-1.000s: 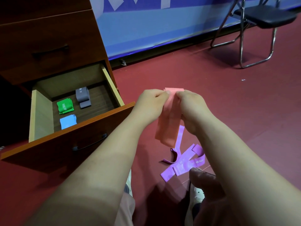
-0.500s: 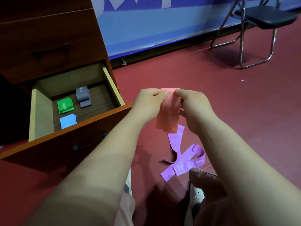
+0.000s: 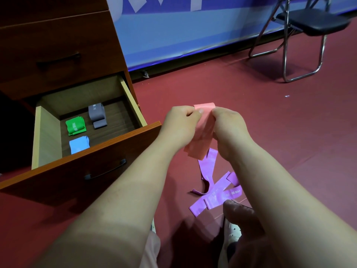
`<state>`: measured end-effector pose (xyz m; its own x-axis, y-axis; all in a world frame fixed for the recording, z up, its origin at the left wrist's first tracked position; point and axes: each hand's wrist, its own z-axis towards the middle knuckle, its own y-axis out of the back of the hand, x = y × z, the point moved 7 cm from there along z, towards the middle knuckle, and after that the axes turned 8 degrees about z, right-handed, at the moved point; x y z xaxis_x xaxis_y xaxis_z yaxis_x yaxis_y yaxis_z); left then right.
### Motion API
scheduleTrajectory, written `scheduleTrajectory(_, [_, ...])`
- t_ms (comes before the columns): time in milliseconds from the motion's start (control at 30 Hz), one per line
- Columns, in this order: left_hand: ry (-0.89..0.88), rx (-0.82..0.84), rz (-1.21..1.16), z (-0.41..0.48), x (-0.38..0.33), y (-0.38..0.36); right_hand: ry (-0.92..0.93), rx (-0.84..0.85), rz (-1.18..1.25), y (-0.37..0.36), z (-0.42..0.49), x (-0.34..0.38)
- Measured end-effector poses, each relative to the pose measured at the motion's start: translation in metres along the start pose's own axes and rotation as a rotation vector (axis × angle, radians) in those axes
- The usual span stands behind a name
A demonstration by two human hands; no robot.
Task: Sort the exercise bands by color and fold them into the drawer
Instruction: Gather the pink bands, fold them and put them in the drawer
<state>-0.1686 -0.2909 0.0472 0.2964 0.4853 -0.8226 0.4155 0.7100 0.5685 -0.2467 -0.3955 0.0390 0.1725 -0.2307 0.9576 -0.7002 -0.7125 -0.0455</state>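
Observation:
A salmon-pink exercise band [image 3: 201, 140] hangs doubled over between my left hand [image 3: 180, 124] and my right hand [image 3: 229, 125], both pinching its top fold above the red floor. Below them, purple bands [image 3: 214, 192] lie loose and crossed on the floor. To the left, the open wooden drawer [image 3: 133, 102] holds a folded green band [image 3: 75, 125], a folded grey band [image 3: 97, 115] and a folded light-blue band [image 3: 79, 144].
The brown cabinet [image 3: 58, 45] with a shut upper drawer stands at the left. A black folding chair [image 3: 309, 24] is at the far right by a blue wall banner [image 3: 183, 31]. My knee and shoe [image 3: 234, 232] sit near the purple bands.
The pink band's hanging end has come up, so it hangs shorter and doubled. Both hands stayed close together at its top fold, shifting slightly left.

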Motion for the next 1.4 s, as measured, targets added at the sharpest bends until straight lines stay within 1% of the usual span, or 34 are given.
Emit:
scheduleTrajectory(67, [0.004, -0.006, -0.003, 0.001, 0.0, 0.001, -0.016, -0.011, 0.045, 0.0, 0.001, -0.001])
scheduleTrajectory(167, [0.015, -0.017, -0.007, 0.0, 0.001, 0.004, 0.007, 0.007, 0.042, -0.001, 0.002, -0.001])
scheduleTrajectory(300, [0.012, -0.049, 0.01, 0.002, 0.004, 0.008, 0.088, 0.041, -0.022, 0.002, 0.004, 0.006])
scheduleTrajectory(400, [0.01, -0.098, -0.011, 0.003, 0.005, 0.013, 0.146, 0.02, -0.076, 0.006, 0.004, 0.011])
scheduleTrajectory(533, [0.002, -0.123, -0.033, 0.002, 0.002, 0.017, 0.186, -0.03, -0.076, 0.01, 0.006, 0.017])
scheduleTrajectory(667, [-0.03, -0.149, -0.052, 0.005, -0.001, 0.02, 0.178, -0.014, 0.035, 0.012, 0.004, 0.02])
scheduleTrajectory(833, [-0.05, -0.113, -0.195, 0.005, -0.004, 0.016, 0.142, -0.018, 0.115, 0.009, 0.0, 0.021])
scheduleTrajectory(900, [-0.033, -0.12, -0.243, 0.004, -0.005, 0.015, 0.13, -0.004, 0.136, 0.007, 0.001, 0.019])
scheduleTrajectory(1067, [-0.05, -0.151, -0.28, 0.002, -0.008, 0.018, 0.126, 0.0, 0.165, 0.007, 0.0, 0.018])
scheduleTrajectory(1167, [-0.031, -0.166, -0.29, 0.003, -0.006, 0.018, 0.114, 0.014, 0.208, 0.006, 0.0, 0.017])
scheduleTrajectory(1300, [0.008, -0.152, -0.387, 0.004, -0.001, 0.018, 0.083, 0.054, 0.307, 0.004, 0.002, 0.015])
scheduleTrajectory(1400, [0.038, -0.13, -0.478, 0.005, 0.001, 0.015, 0.076, 0.068, 0.273, 0.003, 0.004, 0.013])
